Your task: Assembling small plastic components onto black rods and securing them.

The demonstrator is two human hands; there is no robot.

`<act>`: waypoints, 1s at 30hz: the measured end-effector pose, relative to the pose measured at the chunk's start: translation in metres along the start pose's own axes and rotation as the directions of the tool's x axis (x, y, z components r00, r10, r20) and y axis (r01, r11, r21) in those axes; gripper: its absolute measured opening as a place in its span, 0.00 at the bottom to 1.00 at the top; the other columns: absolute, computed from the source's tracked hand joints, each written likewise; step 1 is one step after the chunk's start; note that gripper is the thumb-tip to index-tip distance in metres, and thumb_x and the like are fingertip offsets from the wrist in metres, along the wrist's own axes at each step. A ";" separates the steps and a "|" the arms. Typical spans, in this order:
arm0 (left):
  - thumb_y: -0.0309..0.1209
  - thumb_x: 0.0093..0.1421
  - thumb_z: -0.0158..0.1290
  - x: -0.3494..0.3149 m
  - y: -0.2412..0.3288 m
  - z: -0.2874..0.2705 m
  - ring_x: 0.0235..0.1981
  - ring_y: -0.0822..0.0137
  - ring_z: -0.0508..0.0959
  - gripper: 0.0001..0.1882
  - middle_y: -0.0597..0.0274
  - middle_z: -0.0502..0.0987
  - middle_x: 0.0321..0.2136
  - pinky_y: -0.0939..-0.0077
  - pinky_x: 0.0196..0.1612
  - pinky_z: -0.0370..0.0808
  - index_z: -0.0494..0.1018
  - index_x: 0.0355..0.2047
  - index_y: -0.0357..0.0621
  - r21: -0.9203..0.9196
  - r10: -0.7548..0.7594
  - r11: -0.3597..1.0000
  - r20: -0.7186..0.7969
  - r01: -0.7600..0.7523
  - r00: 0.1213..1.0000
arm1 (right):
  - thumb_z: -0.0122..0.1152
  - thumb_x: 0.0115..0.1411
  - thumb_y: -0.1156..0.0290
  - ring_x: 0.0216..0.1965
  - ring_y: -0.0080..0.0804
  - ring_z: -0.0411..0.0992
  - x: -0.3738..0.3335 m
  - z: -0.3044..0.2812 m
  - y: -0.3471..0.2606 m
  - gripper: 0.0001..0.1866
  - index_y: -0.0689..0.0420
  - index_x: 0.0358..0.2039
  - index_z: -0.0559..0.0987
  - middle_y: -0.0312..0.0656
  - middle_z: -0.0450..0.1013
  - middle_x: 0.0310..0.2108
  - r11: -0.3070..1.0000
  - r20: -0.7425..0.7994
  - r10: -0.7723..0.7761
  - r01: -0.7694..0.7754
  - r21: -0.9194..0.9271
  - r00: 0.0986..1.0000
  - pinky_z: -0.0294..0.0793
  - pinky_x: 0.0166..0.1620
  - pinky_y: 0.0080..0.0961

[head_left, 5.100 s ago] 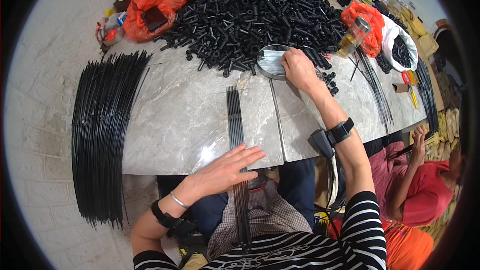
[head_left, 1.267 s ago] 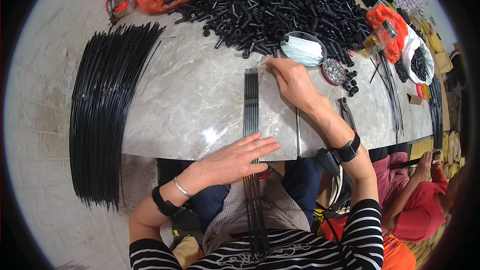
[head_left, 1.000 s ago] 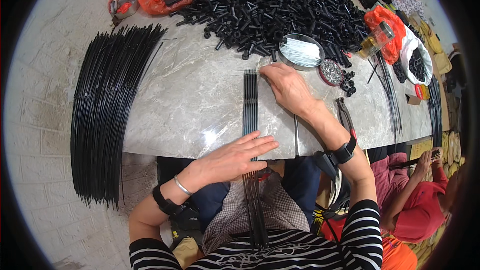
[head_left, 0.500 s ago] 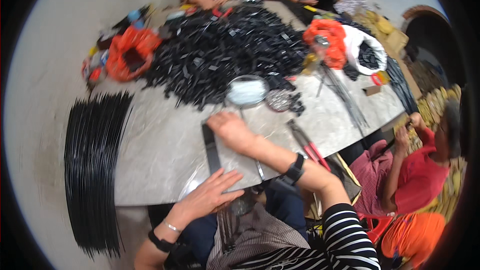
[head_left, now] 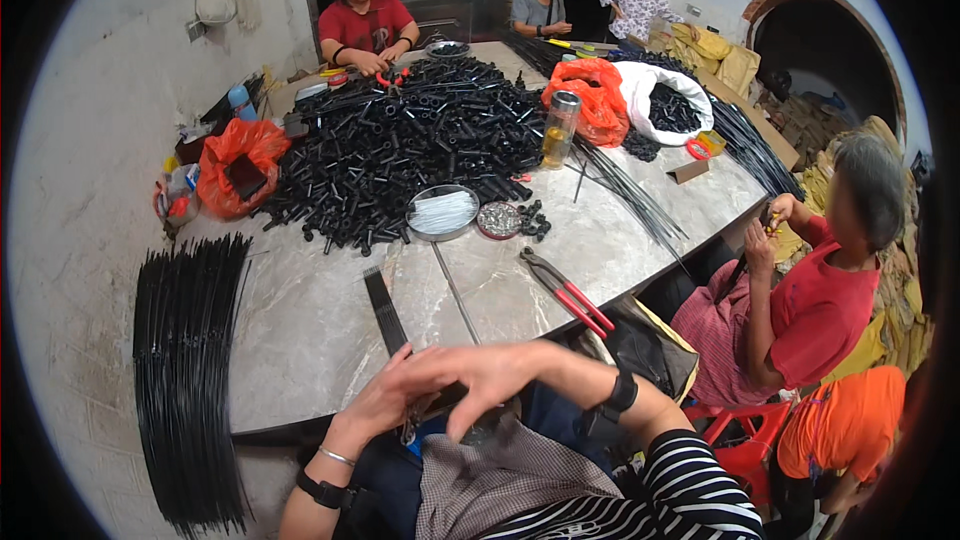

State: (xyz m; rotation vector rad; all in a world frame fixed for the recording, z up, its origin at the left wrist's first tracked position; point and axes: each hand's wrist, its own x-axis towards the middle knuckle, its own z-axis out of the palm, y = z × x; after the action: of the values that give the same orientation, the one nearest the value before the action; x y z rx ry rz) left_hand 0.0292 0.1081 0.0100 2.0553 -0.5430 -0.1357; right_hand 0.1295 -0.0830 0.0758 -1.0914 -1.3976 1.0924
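A flat bundle of thin black rods point(head_left: 382, 305) lies on the stone-topped table point(head_left: 290, 360), slanting toward me. Its near end runs under my hands at the table's front edge. My left hand point(head_left: 378, 402) is closed round that end, its fingers mostly covered. Across it reaches my right hand point(head_left: 468, 372), with fingers stretched over the left hand and the thumb apart, pointing down. What lies beneath my palms is hidden. To the right of the bundle is a thin metal rod point(head_left: 456, 292), and farther right rest red-handled pincers point(head_left: 565, 292).
A large heap of short black tubes point(head_left: 400, 140) covers the far table. Before it stand a dish of white sticks point(head_left: 442, 212) and a dish of small metal pieces point(head_left: 498, 220). Long black rods point(head_left: 190, 380) hang over the left edge. A person in red point(head_left: 800, 310) sits at right.
My right hand has come back from the bundle's far end to cross over my left hand at the near end. The view has shifted, showing more of the room.
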 end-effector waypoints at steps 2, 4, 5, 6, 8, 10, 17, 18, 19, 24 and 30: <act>0.28 0.53 0.56 0.001 -0.003 -0.003 0.64 0.56 0.62 0.28 0.54 0.65 0.61 0.52 0.67 0.53 0.68 0.57 0.45 0.397 0.152 0.904 0.048 -0.158 0.987 | 0.67 0.53 0.70 0.53 0.41 0.71 -0.002 0.032 -0.005 0.31 0.59 0.58 0.69 0.48 0.72 0.52 0.953 -0.125 -0.023 -0.016 -0.302 0.992 0.68 0.56 0.32; 0.27 0.51 0.57 0.002 -0.002 -0.002 0.64 0.56 0.62 0.32 0.54 0.65 0.61 0.52 0.67 0.53 0.66 0.58 0.44 0.411 0.145 0.899 0.050 -0.153 0.988 | 0.60 0.57 0.76 0.45 0.45 0.75 0.002 0.047 0.006 0.18 0.58 0.50 0.75 0.49 0.76 0.43 0.914 -0.326 0.033 -0.160 -0.372 0.945 0.73 0.48 0.34; 0.26 0.49 0.58 0.002 -0.001 -0.001 0.63 0.55 0.62 0.35 0.53 0.65 0.61 0.52 0.67 0.54 0.64 0.60 0.43 0.424 0.135 0.894 0.047 -0.142 0.990 | 0.56 0.58 0.79 0.40 0.45 0.76 0.004 0.053 0.012 0.13 0.59 0.44 0.78 0.49 0.77 0.37 0.888 -0.393 -0.147 -0.054 -0.457 0.908 0.75 0.43 0.34; 0.26 0.49 0.58 0.001 0.000 0.000 0.63 0.55 0.62 0.35 0.53 0.65 0.61 0.52 0.67 0.54 0.64 0.60 0.43 0.426 0.134 0.894 0.049 -0.142 0.990 | 0.56 0.58 0.79 0.40 0.45 0.76 0.004 0.055 0.014 0.13 0.59 0.44 0.78 0.49 0.77 0.37 0.888 -0.393 -0.149 -0.052 -0.457 0.907 0.75 0.43 0.34; 0.27 0.50 0.58 0.002 -0.001 0.001 0.63 0.54 0.63 0.37 0.53 0.65 0.60 0.53 0.67 0.53 0.61 0.61 0.43 0.358 0.121 0.926 0.021 -0.120 0.992 | 0.56 0.58 0.80 0.40 0.45 0.76 0.005 0.056 0.012 0.13 0.59 0.45 0.78 0.49 0.76 0.38 0.845 -0.423 -0.118 -0.132 -0.518 0.899 0.74 0.43 0.34; 0.33 0.51 0.58 0.000 -0.005 0.004 0.62 0.53 0.64 0.37 0.54 0.65 0.60 0.54 0.68 0.53 0.60 0.62 0.43 0.368 0.132 0.920 0.027 -0.133 0.991 | 0.56 0.58 0.80 0.41 0.46 0.75 0.004 0.061 0.007 0.14 0.60 0.45 0.78 0.50 0.76 0.40 0.836 -0.419 -0.124 -0.133 -0.532 0.899 0.74 0.44 0.34; 0.59 0.55 0.51 -0.008 -0.046 0.012 0.65 0.58 0.61 0.41 0.59 0.65 0.61 0.53 0.69 0.46 0.62 0.61 0.45 0.355 0.249 0.908 -0.029 -0.223 0.968 | 0.56 0.58 0.79 0.45 0.50 0.72 0.009 0.063 -0.014 0.12 0.63 0.43 0.77 0.52 0.75 0.39 0.840 -0.396 -0.208 -0.043 -0.540 0.894 0.71 0.47 0.36; 0.49 0.58 0.54 -0.004 -0.039 0.009 0.65 0.59 0.60 0.34 0.60 0.65 0.61 0.53 0.69 0.46 0.63 0.61 0.47 0.386 0.221 0.896 0.037 -0.218 0.974 | 0.56 0.56 0.79 0.40 0.52 0.73 0.010 0.062 -0.015 0.11 0.64 0.40 0.77 0.53 0.75 0.36 0.836 -0.389 -0.252 -0.003 -0.549 0.886 0.71 0.45 0.37; 0.38 0.58 0.55 -0.005 -0.025 0.003 0.65 0.60 0.60 0.30 0.60 0.65 0.61 0.53 0.70 0.47 0.63 0.60 0.47 0.306 0.195 0.932 0.025 -0.193 0.981 | 0.56 0.56 0.78 0.40 0.51 0.73 0.009 0.065 -0.021 0.11 0.64 0.40 0.77 0.52 0.76 0.36 0.857 -0.399 -0.244 0.004 -0.516 0.884 0.71 0.45 0.36; 0.35 0.59 0.55 -0.002 0.007 0.000 0.63 0.58 0.62 0.27 0.59 0.66 0.60 0.55 0.69 0.51 0.64 0.58 0.46 0.307 0.145 0.944 -0.059 -0.120 0.988 | 0.61 0.55 0.77 0.41 0.40 0.76 0.007 0.061 -0.043 0.11 0.61 0.41 0.79 0.45 0.78 0.39 0.920 -0.425 -0.189 0.008 -0.392 0.885 0.73 0.46 0.31; 0.37 0.59 0.56 -0.012 0.001 0.002 0.63 0.58 0.63 0.28 0.60 0.66 0.59 0.53 0.69 0.51 0.63 0.59 0.51 0.229 0.211 0.956 -0.105 -0.183 0.972 | 0.60 0.56 0.78 0.42 0.42 0.76 0.013 0.066 -0.047 0.13 0.61 0.43 0.78 0.45 0.78 0.39 0.900 -0.381 -0.161 -0.023 -0.435 0.910 0.72 0.47 0.32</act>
State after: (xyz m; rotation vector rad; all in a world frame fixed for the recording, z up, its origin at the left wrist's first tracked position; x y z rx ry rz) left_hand 0.0174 0.1113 0.0088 2.1886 -0.7054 0.1817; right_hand 0.0601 -0.0826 0.1186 -1.4765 -1.3495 0.4573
